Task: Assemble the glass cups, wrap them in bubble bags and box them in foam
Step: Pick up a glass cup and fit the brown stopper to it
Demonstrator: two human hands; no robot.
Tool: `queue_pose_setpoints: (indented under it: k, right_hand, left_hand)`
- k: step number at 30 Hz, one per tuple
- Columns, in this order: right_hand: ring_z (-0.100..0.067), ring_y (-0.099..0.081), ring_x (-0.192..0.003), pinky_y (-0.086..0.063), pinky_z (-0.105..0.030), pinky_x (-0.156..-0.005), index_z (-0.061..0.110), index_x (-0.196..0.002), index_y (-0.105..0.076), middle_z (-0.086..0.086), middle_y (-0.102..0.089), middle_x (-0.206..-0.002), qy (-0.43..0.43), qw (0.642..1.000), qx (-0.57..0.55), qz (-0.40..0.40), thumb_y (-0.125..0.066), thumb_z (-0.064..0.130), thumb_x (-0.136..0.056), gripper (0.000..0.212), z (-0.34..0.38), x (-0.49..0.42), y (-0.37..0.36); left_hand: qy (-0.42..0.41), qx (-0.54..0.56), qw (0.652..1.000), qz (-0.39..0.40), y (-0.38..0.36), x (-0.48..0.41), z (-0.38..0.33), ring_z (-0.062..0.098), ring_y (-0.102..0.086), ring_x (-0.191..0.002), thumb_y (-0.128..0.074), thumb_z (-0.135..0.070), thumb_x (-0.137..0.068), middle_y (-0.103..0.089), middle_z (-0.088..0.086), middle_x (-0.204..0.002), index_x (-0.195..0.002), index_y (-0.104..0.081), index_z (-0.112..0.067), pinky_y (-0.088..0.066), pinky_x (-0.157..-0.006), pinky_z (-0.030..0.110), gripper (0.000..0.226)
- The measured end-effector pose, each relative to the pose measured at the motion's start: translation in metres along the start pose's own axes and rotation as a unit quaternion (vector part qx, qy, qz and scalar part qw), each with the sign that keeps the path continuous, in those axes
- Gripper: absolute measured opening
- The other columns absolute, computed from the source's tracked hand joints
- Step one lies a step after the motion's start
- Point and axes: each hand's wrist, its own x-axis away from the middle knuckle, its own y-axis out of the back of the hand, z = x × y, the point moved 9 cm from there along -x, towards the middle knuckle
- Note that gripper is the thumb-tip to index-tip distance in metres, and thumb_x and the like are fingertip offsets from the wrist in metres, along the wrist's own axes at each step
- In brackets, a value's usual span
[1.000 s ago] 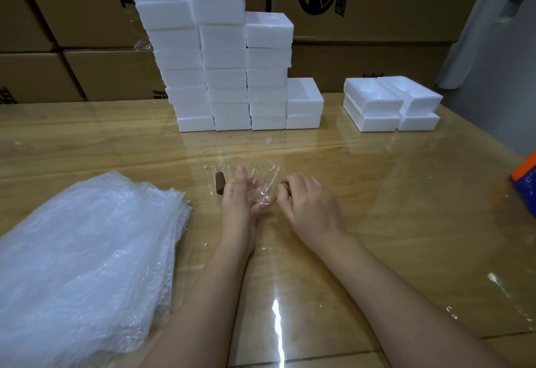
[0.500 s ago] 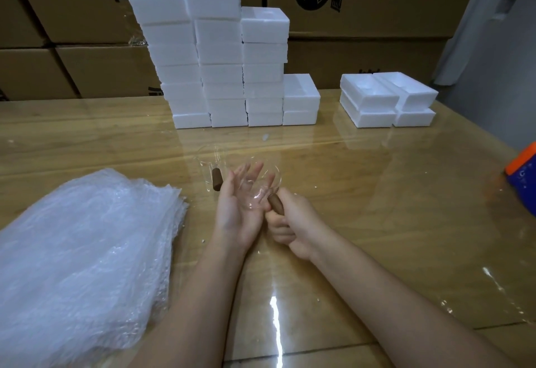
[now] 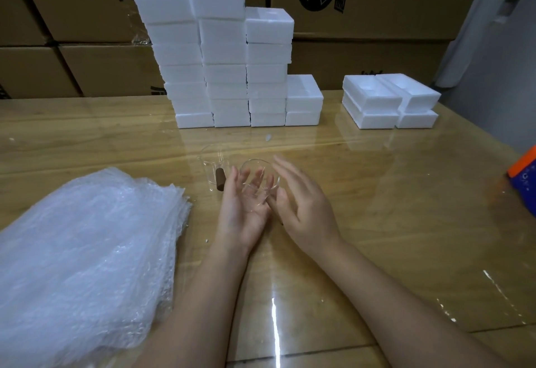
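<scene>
A clear glass cup (image 3: 261, 168) lies in the upturned palm of my left hand (image 3: 242, 216), whose fingers curl loosely around it. My right hand (image 3: 304, 208) is beside the cup on its right, fingers stretched out and apart, its thumb side against the cup's lower edge. The handle of this cup is mostly hidden between my hands. A second clear glass cup (image 3: 211, 161) with a brown handle (image 3: 219, 179) stands upright on the table just left of my left hand. A thick pile of bubble bags (image 3: 87, 251) lies at the front left.
Stacks of closed white foam boxes (image 3: 220, 48) rise at the back centre of the glossy wooden table (image 3: 391, 208). Open foam trays (image 3: 388, 97) sit at the back right. An orange and blue box (image 3: 525, 173) is at the right edge. Cardboard cartons (image 3: 362, 4) line the wall.
My left hand turned palm up with the cup lying in it. My right hand, closed on the cup's brown handle half a second ago, has spread its fingers beside the cup.
</scene>
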Motion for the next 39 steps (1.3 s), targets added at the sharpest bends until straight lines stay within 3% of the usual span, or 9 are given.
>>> queue_pose_setpoints:
  k: [4, 9, 15, 20, 24, 27, 32, 35, 39]
  right_hand:
    - [-0.022, -0.053, -0.125, -0.04, -0.038, -0.106, -0.001, -0.12, -0.063, -0.011, -0.06, -0.129, 0.08, 0.995, 0.054, -0.01, -0.044, 0.02, -0.094, 0.038, 0.017, 0.005, -0.001]
    - [-0.026, -0.056, -0.121, -0.044, -0.039, -0.103, -0.003, -0.115, -0.066, -0.014, -0.062, -0.124, 0.167, 0.983, 0.062, -0.039, -0.051, 0.016, -0.09, 0.034, 0.035, 0.01, -0.004]
    - [-0.028, -0.051, -0.126, -0.042, -0.042, -0.104, -0.006, -0.12, -0.061, -0.017, -0.057, -0.13, 0.193, 0.98, 0.052, -0.009, -0.051, 0.014, -0.089, 0.038, 0.042, 0.008, -0.012]
    - [-0.029, -0.041, -0.135, -0.035, -0.045, -0.11, -0.006, -0.131, -0.05, -0.019, -0.045, -0.142, 0.151, 0.985, 0.079, 0.038, -0.048, 0.021, -0.092, 0.048, 0.034, 0.001, -0.019]
    - [-0.018, -0.02, -0.145, -0.01, -0.039, -0.12, 0.002, -0.145, -0.033, -0.01, -0.027, -0.155, 0.049, 0.988, 0.116, 0.092, -0.033, 0.044, -0.094, 0.066, 0.011, -0.004, -0.024]
    - [-0.015, -0.013, -0.146, -0.003, -0.035, -0.12, 0.004, -0.147, -0.027, -0.007, -0.02, -0.157, 0.018, 0.986, 0.126, 0.104, -0.026, 0.053, -0.092, 0.074, 0.002, -0.003, -0.025]
    - [-0.014, -0.02, -0.144, -0.006, -0.027, -0.119, 0.002, -0.145, -0.032, -0.009, -0.025, -0.155, -0.019, 0.995, 0.052, 0.086, -0.027, 0.052, -0.092, 0.073, 0.001, 0.001, -0.023]
    - [-0.019, -0.03, -0.141, -0.014, -0.03, -0.118, -0.002, -0.14, -0.041, -0.013, -0.035, -0.15, 0.01, 0.997, 0.039, 0.061, -0.034, 0.043, -0.094, 0.065, 0.012, 0.004, -0.021]
    - [-0.028, -0.038, -0.136, -0.025, -0.04, -0.115, -0.006, -0.132, -0.05, -0.017, -0.045, -0.143, 0.084, 0.994, 0.065, 0.031, -0.043, 0.038, -0.091, 0.06, 0.028, 0.007, -0.017]
  left_hand:
    - [0.002, 0.006, 1.0, -0.011, 0.005, -0.001, 0.0, 0.032, -0.055, -0.118, -0.053, -0.037, -0.094, -0.058, 0.009, -0.109, -0.087, -0.056, -0.016, -0.038, -0.108, 0.046, 0.022]
    - [0.014, -0.016, 0.999, 0.026, -0.001, 0.001, 0.003, 0.022, -0.069, -0.087, -0.044, -0.043, -0.097, -0.066, 0.005, -0.093, -0.082, -0.059, -0.017, -0.057, -0.071, 0.035, 0.034]
    - [-0.018, -0.158, 0.985, 0.059, -0.005, 0.006, 0.001, 0.013, -0.068, -0.078, -0.034, -0.037, -0.102, -0.066, 0.002, -0.083, -0.085, -0.062, -0.011, -0.057, -0.07, 0.024, 0.041]
    - [-0.023, -0.213, 0.973, 0.089, -0.016, 0.01, 0.005, 0.014, -0.067, -0.084, -0.048, -0.042, -0.085, -0.067, 0.003, -0.089, -0.085, -0.073, -0.016, -0.054, -0.075, 0.026, 0.036]
    - [0.006, -0.166, 0.984, 0.067, -0.013, 0.005, 0.01, 0.019, -0.065, -0.098, -0.042, -0.028, -0.097, -0.064, 0.01, -0.116, -0.118, -0.062, -0.01, -0.053, -0.085, 0.03, 0.034]
    - [0.0, -0.134, 0.99, 0.046, -0.013, 0.006, 0.008, 0.028, -0.056, -0.112, -0.036, -0.026, -0.099, -0.059, 0.012, -0.121, -0.108, -0.062, -0.011, -0.041, -0.102, 0.041, 0.032]
    - [0.006, -0.051, 0.998, 0.037, -0.007, 0.002, 0.005, 0.026, -0.059, -0.097, -0.042, -0.027, -0.098, -0.059, 0.008, -0.108, -0.078, -0.058, -0.017, -0.056, -0.065, 0.03, 0.027]
    - [-0.013, -0.019, 1.0, 0.016, 0.001, -0.002, -0.004, 0.031, -0.058, -0.11, -0.045, -0.028, -0.096, -0.058, 0.006, -0.103, -0.083, -0.054, -0.017, -0.053, -0.087, 0.04, 0.019]
    - [-0.036, 0.03, 0.998, 0.031, 0.005, -0.005, -0.012, 0.03, -0.07, -0.091, -0.047, -0.028, -0.096, -0.066, 0.008, -0.094, -0.082, -0.056, -0.015, -0.058, -0.077, 0.041, 0.021]
